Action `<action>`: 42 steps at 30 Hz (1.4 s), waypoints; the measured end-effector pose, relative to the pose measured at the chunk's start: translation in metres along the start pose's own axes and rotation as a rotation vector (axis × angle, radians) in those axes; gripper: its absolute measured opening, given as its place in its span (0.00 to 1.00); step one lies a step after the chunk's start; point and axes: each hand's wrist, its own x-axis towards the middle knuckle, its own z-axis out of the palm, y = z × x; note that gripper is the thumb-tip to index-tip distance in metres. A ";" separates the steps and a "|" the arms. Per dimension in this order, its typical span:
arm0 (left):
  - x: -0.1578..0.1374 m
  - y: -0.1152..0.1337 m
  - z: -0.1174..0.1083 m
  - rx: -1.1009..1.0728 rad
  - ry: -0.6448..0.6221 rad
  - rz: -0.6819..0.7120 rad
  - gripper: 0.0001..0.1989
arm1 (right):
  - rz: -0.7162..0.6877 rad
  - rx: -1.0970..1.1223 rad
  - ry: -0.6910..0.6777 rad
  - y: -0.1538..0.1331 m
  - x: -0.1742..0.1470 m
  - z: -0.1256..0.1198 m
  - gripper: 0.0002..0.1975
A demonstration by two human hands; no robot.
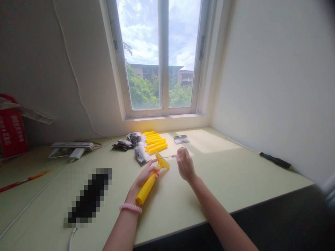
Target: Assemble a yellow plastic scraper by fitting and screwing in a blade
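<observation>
My left hand [146, 175] is closed around a yellow scraper [147, 186], just below its wide head, with the thick handle slanting down toward me. A screwdriver [170, 156] with a thin metal shaft is gripped in my right hand [185, 164]; its shaft points left and its tip meets the scraper's head. Fingers hide most of the screwdriver's handle. Beyond my left hand lies a pile of yellow scrapers [156, 143], their heads in black-and-white packaging [140, 153]. A flat clear packet [181, 139] with a dark top rests behind my right hand.
A power strip [73, 145] with a plugged-in white adapter lies at the back left. Nearer are a pixelated dark object [90, 197] with a white cable and a red stick [21, 182]. A long black-handled tool [274, 160] lies along the right wall. The table's front edge [180, 230] runs below my arms.
</observation>
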 end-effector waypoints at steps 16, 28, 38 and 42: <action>-0.002 0.002 0.002 0.005 -0.015 -0.033 0.28 | 0.022 0.031 0.006 0.000 -0.002 0.002 0.03; 0.000 -0.001 -0.002 -0.070 -0.016 -0.032 0.27 | 0.067 0.031 -0.030 0.002 -0.001 0.000 0.05; 0.002 -0.001 -0.004 -0.041 -0.045 -0.063 0.29 | 0.101 0.019 0.033 0.004 -0.005 0.002 0.05; 0.003 -0.002 -0.005 -0.048 -0.041 -0.050 0.28 | 0.063 0.018 -0.028 0.002 -0.003 -0.002 0.04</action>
